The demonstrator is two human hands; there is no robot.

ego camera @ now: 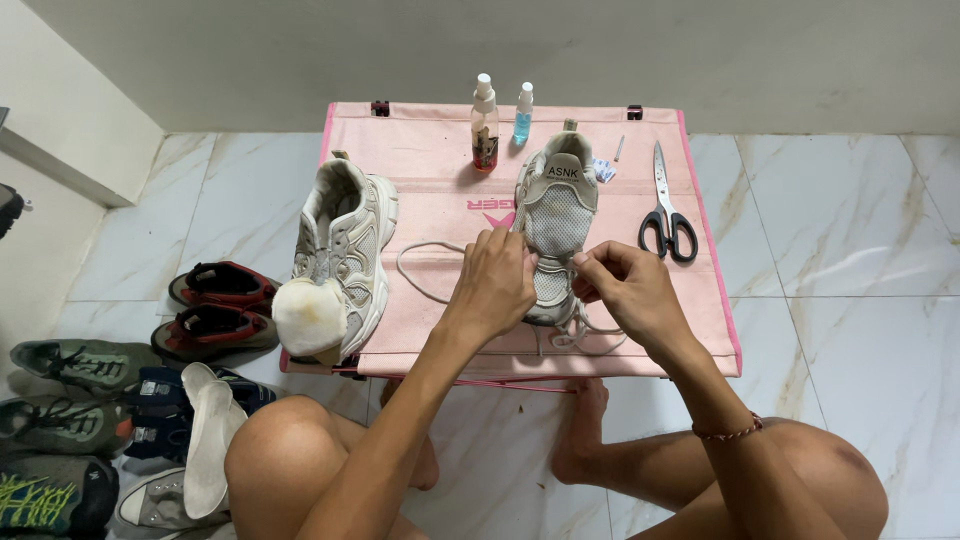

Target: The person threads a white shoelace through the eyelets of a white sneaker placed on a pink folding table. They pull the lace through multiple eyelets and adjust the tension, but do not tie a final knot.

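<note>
A: Head view was used. What was seen on the pink fabric folding table [440, 200]?

B: A pale grey mesh sneaker with its tongue up [556, 222] was placed near the middle of the table, toe toward the person. Both hands were brought to it. The left hand [492, 282] was closed at the sneaker's left edge, and a thin white shoelace [425, 268] was pinched in its fingertips. The right hand [622, 285] was closed at the right edge, and another part of the lace seemed to be pinched there.

A: How far was the lacing judged to be?

B: It was judged as partly done only. A long loop of the lace was laid loose on the table to the left, and more loose lace was gathered by the toe. The upper eyelets were seen without lace, so most of the threading seemed to be left. Whether the lace was being put in or taken out could not be told.

A: What else was noted?

B: A second pale chunky sneaker [345, 245] was set to the left, well apart, with a white round sponge [308, 315] beside its toe. Black-handled scissors [668, 205] were laid to the right, and two small spray bottles [485, 125] were stood at the far edge.
</note>
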